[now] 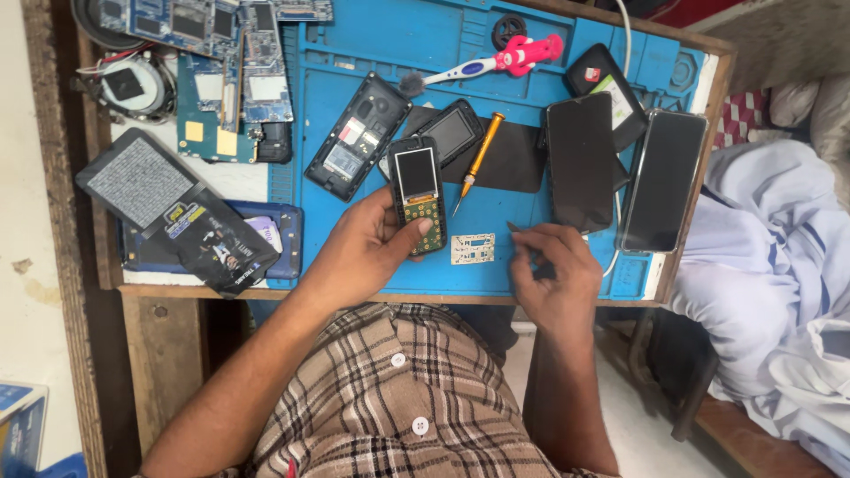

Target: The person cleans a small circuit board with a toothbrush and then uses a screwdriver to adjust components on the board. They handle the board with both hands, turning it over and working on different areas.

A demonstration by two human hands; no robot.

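Note:
My left hand (363, 252) grips an opened keypad phone (418, 196) with its small screen and bare green keypad board facing up. It holds the phone just above the blue work mat (496, 80). My right hand (553, 265) rests on the mat's front part, pinching a thin dark metal tool (516, 228) whose tip points left. A small white keypad sheet (472, 248) lies on the mat between the two hands. A screwdriver with an orange handle (476, 161) lies just right of the phone.
On the mat lie a backless phone shell (357, 137), a small black phone (453, 131), two dark smartphones (580, 161) (664, 181), and a white and pink brush (496, 62). Circuit boards (230, 62) and a dark tablet (142, 181) lie left. A person in pale clothes (779, 257) sits right.

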